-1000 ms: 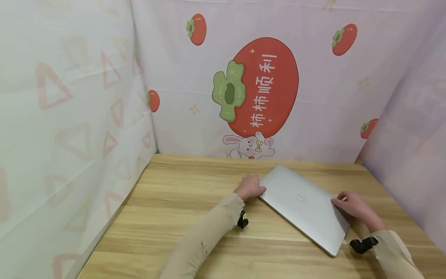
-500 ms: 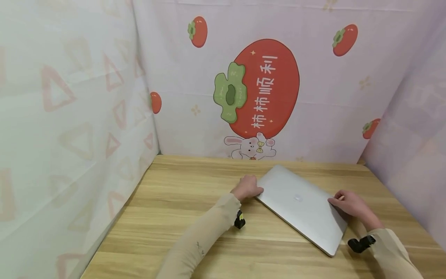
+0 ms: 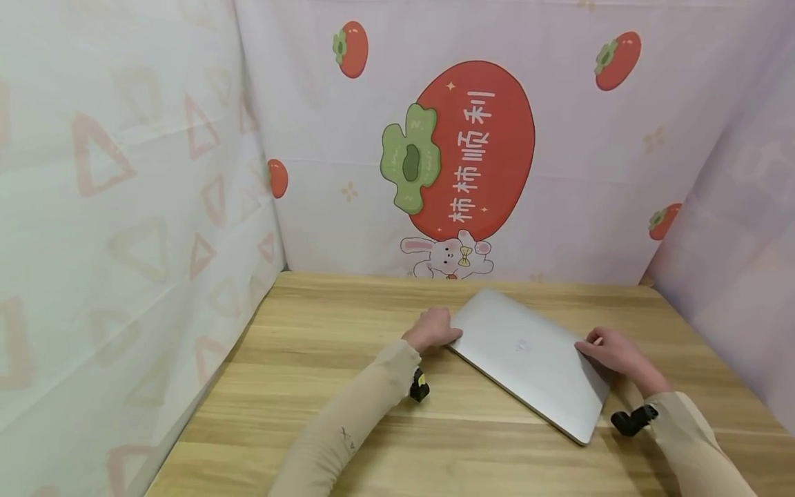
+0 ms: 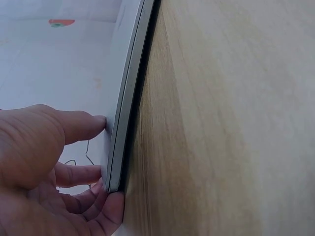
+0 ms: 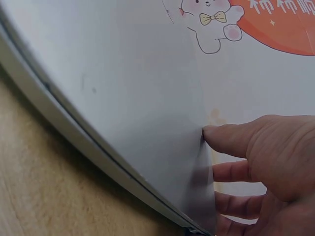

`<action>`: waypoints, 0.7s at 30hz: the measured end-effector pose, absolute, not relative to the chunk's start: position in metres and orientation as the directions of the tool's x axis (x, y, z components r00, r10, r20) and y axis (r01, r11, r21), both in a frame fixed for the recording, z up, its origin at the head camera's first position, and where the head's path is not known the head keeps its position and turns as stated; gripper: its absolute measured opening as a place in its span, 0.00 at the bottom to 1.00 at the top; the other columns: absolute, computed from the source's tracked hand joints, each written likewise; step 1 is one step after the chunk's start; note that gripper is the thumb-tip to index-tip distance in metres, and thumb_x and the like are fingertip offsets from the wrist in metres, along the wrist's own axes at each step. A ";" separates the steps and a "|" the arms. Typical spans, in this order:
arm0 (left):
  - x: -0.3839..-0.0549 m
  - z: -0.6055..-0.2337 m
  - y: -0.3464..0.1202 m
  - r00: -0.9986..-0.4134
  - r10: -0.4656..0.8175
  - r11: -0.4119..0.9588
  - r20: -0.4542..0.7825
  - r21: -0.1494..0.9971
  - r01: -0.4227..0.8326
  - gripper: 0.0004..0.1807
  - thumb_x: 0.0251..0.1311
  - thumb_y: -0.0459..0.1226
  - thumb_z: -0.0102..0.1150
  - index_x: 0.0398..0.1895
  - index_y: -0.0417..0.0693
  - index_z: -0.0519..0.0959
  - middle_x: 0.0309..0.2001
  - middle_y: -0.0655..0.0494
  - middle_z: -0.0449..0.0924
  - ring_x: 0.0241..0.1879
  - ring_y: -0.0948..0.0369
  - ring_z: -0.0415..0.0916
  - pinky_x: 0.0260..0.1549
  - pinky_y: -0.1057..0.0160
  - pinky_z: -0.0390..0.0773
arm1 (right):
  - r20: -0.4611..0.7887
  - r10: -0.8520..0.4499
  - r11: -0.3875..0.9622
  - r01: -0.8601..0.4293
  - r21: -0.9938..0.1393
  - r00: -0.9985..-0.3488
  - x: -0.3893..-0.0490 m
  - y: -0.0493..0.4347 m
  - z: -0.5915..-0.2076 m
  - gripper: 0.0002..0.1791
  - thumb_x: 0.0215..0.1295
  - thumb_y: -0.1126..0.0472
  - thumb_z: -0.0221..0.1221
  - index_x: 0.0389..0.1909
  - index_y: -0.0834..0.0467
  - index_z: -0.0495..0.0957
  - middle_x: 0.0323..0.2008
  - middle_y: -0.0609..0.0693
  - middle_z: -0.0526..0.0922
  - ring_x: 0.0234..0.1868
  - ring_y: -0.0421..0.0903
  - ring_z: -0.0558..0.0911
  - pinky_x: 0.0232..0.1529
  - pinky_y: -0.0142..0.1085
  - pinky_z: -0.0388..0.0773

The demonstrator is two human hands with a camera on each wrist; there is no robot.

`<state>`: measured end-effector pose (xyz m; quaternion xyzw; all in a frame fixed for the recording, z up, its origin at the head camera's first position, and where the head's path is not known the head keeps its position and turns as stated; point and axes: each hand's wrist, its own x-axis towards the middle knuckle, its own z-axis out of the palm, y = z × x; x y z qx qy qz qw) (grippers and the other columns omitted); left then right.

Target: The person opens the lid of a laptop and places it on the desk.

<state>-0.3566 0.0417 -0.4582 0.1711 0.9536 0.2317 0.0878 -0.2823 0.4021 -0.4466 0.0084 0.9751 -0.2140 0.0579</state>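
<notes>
The grips were two bare hands, each bent around one silver laptop (image 3: 534, 373): the left grip (image 3: 433, 327) pinched it close to its left corner, thumb on the lid and fingers against the edge, while the right grip (image 3: 615, 352) held the far long edge near the right corner, thumb on top and other fingers behind. Neither was spread wider than the thin body between thumb and fingers. Farthest left hung a pale cloth wall (image 3: 93, 276) printed with faded triangles. Next came the left sleeve (image 3: 354, 414), beige, bearing a small dark mark too unclear to read, and by its cuff a black device (image 3: 419, 384) with a yellow patch. Behind, the back cloth (image 3: 323, 228) carried a big red persimmon (image 3: 497, 152) with a green leafy top; its white characters (image 3: 470, 159) ran sideways, bottom to top, and read 柿柿顺利. A white rabbit (image 3: 447, 255) with a yellow bow was printed just beneath. The laptop lay folded and diagonal, right of centre on the wood-grain tabletop (image 3: 298, 331); a small shiny emblem (image 3: 524, 346) sat mid-lid, too washed out to identify. Beyond it stood a second black device (image 3: 633, 420) at the right sleeve (image 3: 689, 435), also beige, and lastly a pale purplish cloth wall (image 3: 733, 228).
</notes>
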 end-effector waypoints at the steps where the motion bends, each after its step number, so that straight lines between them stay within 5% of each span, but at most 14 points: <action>1: -0.357 -0.458 0.041 -0.926 0.367 0.833 -0.090 0.475 0.284 0.18 0.56 0.49 0.58 0.17 0.48 0.68 0.16 0.57 0.66 0.14 0.63 0.65 0.12 0.68 0.65 | -0.114 -0.011 0.909 0.037 -0.416 -0.993 -0.283 0.402 -0.446 0.26 0.63 0.45 0.54 0.39 0.68 0.71 0.31 0.59 0.76 0.29 0.48 0.73 0.26 0.36 0.68; 21: -0.354 -0.460 0.028 -0.918 0.389 0.833 -0.073 0.455 0.317 0.18 0.56 0.48 0.58 0.19 0.45 0.71 0.17 0.55 0.70 0.14 0.62 0.67 0.13 0.68 0.67 | -0.102 -0.022 0.910 0.022 -0.413 -0.995 -0.289 0.390 -0.447 0.25 0.62 0.45 0.55 0.38 0.67 0.72 0.30 0.58 0.75 0.29 0.49 0.72 0.25 0.36 0.68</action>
